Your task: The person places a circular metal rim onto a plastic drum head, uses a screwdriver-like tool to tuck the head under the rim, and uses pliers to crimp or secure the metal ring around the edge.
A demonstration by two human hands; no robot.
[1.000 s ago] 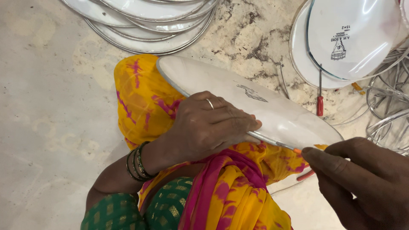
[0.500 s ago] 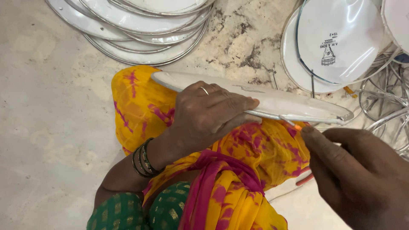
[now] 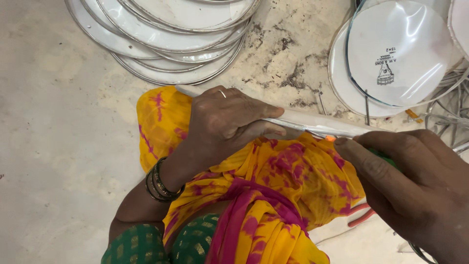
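The left hand [image 3: 229, 122] is closed over the rim of a white disc [image 3: 312, 123], pinning it edge-on across the lap on the yellow and pink cloth [image 3: 273, 181]. The right hand [image 3: 415, 186] grips a green-handled tool [image 3: 386, 157] whose orange tip meets the disc's edge. A second ago the disc lay flatter, its face showing; now it is tilted to a thin edge, so the rim is presented to the tool. Stacked discs [image 3: 166, 34] lie on the floor [image 3: 49, 146] beyond.
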